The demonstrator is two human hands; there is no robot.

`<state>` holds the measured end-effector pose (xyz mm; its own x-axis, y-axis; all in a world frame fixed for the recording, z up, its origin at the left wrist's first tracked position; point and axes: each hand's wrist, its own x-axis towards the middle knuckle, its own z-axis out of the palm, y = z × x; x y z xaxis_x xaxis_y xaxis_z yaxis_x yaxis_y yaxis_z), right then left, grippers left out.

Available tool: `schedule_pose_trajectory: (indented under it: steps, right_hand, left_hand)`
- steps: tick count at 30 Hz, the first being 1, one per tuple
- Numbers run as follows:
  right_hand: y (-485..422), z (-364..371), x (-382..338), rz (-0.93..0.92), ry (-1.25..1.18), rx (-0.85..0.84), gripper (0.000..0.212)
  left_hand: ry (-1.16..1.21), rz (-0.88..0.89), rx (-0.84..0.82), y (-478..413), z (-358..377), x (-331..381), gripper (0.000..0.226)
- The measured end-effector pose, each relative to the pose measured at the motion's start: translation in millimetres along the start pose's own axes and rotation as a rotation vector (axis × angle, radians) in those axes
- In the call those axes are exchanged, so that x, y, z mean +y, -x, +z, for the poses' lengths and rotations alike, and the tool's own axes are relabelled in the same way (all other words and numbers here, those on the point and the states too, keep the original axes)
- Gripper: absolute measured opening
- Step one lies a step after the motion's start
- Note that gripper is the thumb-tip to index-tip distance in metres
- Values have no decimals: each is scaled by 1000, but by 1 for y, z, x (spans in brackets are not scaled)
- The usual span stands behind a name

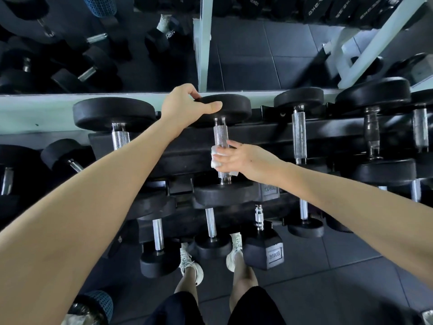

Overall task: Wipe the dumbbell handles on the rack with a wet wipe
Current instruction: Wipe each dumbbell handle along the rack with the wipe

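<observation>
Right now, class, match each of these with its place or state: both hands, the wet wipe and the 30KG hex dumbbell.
Things:
1 left hand
2 right hand
3 wet wipe
4 30KG hex dumbbell

Places or states:
A beside a white shoe
B wrapped round the knurled handle
C grips the far dumbbell head
D holds the wipe against the handle

Pairs: 1-C, 2-D, 3-B, 4-A

Black shorts (254, 308), white sneakers (190, 263)
</observation>
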<state>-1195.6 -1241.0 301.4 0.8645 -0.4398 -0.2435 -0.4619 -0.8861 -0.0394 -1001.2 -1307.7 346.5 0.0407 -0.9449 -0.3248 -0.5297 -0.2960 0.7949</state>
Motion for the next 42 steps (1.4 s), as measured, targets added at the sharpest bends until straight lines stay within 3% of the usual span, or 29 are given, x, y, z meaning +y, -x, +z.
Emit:
schedule_pose_trajectory:
  steps: [4, 7, 9, 14, 17, 21, 24, 26, 29, 33, 38, 42]
  right_hand:
    - [22, -12, 2, 176, -468, -123, 41]
    - [45, -21, -1, 426, -723, -9, 38]
    - [65, -29, -2, 473, -700, 54, 40]
    - [113, -31, 7, 355, -313, 177, 67]
    - [155, -14, 24, 478, -336, 241, 62]
    - [203, 11, 66, 605, -507, 283, 55]
    - [212, 28, 104, 533, -550, 263, 48]
    - [204, 38, 129, 471, -505, 292, 50]
    - [178, 48, 158, 338, -410, 318, 58]
    - [151, 66, 167, 134, -342, 315, 48]
    - [160, 84, 156, -248, -214, 303, 50]
    - [143, 68, 191, -162, -135, 387, 54]
  left_hand:
    - [11, -18, -9, 1, -2, 3, 54]
    - [28, -30, -9, 4, -1, 6, 53]
    - [37, -41, -7, 6, 1, 8, 54]
    - [-28, -102, 3, 13, 8, 17, 55]
    - [-220, -92, 119, 24, 21, 38, 52]
    - [-350, 101, 352, 45, 62, 77, 36]
    - [-319, 176, 421, 56, 111, 102, 20]
    - [-262, 145, 382, 57, 142, 117, 18]
    - [-155, 53, 307, 52, 176, 130, 20]
    - [-177, 19, 238, 40, 193, 136, 27]
    - [-217, -10, 175, 28, 186, 139, 35]
    - [-258, 9, 183, 27, 175, 132, 37]
